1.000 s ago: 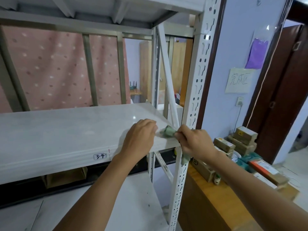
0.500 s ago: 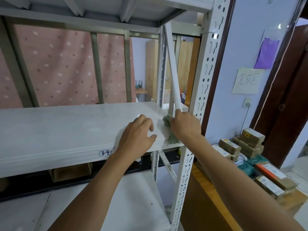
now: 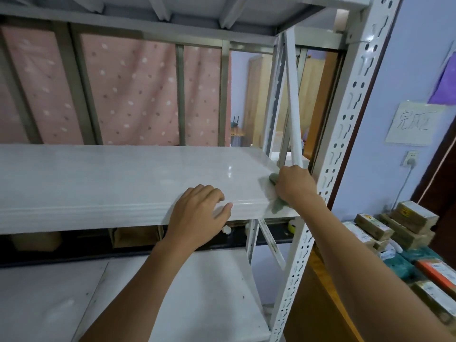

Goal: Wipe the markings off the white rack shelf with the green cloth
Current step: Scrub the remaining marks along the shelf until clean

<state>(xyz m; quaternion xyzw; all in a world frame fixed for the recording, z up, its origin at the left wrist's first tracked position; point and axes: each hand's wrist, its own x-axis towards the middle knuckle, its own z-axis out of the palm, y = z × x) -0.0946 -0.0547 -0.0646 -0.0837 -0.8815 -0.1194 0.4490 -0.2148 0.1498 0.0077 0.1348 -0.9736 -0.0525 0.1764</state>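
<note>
The white rack shelf (image 3: 111, 176) runs across the middle of the view at chest height. My right hand (image 3: 294, 185) grips the crumpled green cloth (image 3: 276, 201) and presses it onto the shelf's right end, by the perforated upright. Most of the cloth is hidden under that hand; a bit hangs over the front lip. My left hand (image 3: 197, 218) rests flat on the front edge of the shelf, fingers spread over the lip, holding nothing. It covers the spot on the front lip where the handwritten marking was; no marking shows now.
A white perforated upright (image 3: 340, 149) and a diagonal brace (image 3: 293, 99) stand right behind my right hand. A lower white shelf (image 3: 172, 304) lies below. To the right, a wooden counter (image 3: 318, 292) carries several boxed packages (image 3: 404, 225). A pink dotted curtain (image 3: 133, 95) hangs behind the rack.
My right hand has carried the cloth from the shelf's front corner further back along its right end. My left hand slid down onto the front lip, covering the handwritten marking. The camera moved closer.
</note>
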